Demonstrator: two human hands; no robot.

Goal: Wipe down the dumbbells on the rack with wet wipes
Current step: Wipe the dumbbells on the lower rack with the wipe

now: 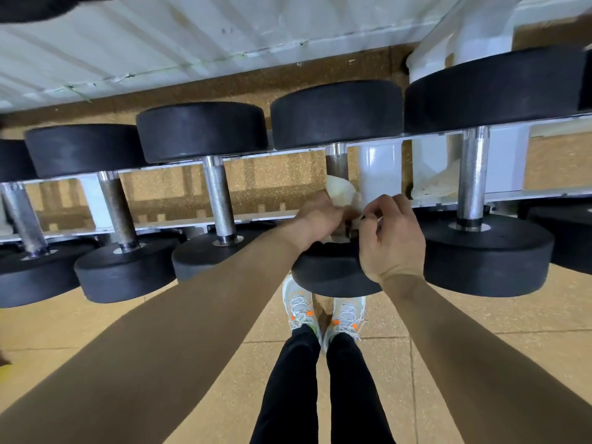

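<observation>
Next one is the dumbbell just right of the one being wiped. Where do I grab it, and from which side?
Grip the knurled steel handle of that dumbbell mid-length, coming down from above: it lies bare between the rack rails, while the black heads are too wide to close a hand round.

bright, even | soft shadows | fisheye bend @ edges | slight blur
</observation>
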